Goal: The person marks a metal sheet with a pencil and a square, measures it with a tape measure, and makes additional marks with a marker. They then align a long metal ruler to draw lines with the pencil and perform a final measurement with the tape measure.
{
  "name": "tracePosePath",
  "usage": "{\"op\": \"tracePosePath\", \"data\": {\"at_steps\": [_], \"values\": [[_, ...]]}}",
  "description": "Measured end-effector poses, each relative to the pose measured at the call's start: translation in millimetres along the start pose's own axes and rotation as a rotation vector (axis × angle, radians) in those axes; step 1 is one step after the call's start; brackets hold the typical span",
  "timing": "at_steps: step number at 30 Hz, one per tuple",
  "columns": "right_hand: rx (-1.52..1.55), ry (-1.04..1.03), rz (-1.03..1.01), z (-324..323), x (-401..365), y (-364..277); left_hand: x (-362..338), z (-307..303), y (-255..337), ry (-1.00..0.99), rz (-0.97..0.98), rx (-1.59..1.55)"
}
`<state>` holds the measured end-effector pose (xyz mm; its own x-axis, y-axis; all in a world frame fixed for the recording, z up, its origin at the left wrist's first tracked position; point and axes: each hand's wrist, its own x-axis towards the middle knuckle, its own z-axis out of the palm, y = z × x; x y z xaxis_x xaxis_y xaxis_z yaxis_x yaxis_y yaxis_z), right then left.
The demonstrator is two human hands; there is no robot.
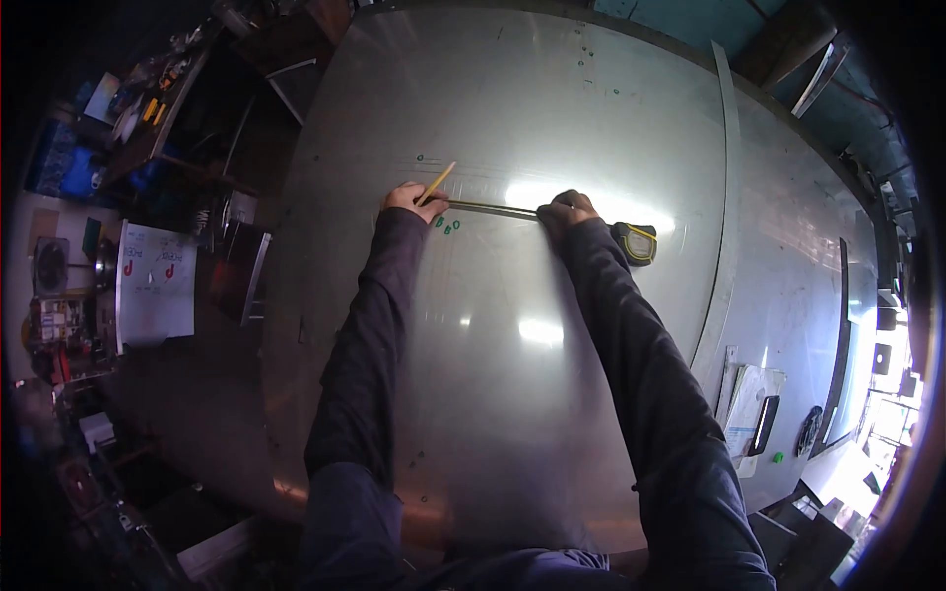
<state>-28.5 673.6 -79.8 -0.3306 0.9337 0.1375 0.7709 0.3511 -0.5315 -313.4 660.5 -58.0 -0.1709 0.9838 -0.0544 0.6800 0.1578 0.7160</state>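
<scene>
My left hand is closed around a yellow pencil, whose end points up and to the right. From its fingertips a thin, narrow strip runs across the sheet metal to my right hand. The fingers of my right hand are pinched down on the strip's right end. A black and yellow tape measure lies just to the right of my right wrist. Small green marks show on the metal below my left fingertips.
A large sheet-metal surface spreads under both arms. Along its right side runs a long metal strip. Papers, a phone-like dark object and a green cap lie at lower right. A whiteboard stands at left.
</scene>
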Motion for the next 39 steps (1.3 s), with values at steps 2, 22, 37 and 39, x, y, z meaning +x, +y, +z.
{"op": "tracePosePath", "data": {"at_steps": [2,22,37,39], "values": [[0.012,-0.010,0.048,-2.7,6.8,-3.9,4.8,3.7,-5.8,-0.012,0.018,-0.004],[0.217,-0.375,0.331,-26.2,32.9,3.1,11.1,-4.4,13.7,-0.069,-0.158,0.138],[0.139,-0.393,0.303,-32.0,33.1,-7.2,5.9,-1.6,5.7,0.011,-0.054,0.147],[0.161,-0.373,0.298,-31.2,31.5,-5.9,7.2,-1.5,4.4,0.002,-0.053,0.153]]}}
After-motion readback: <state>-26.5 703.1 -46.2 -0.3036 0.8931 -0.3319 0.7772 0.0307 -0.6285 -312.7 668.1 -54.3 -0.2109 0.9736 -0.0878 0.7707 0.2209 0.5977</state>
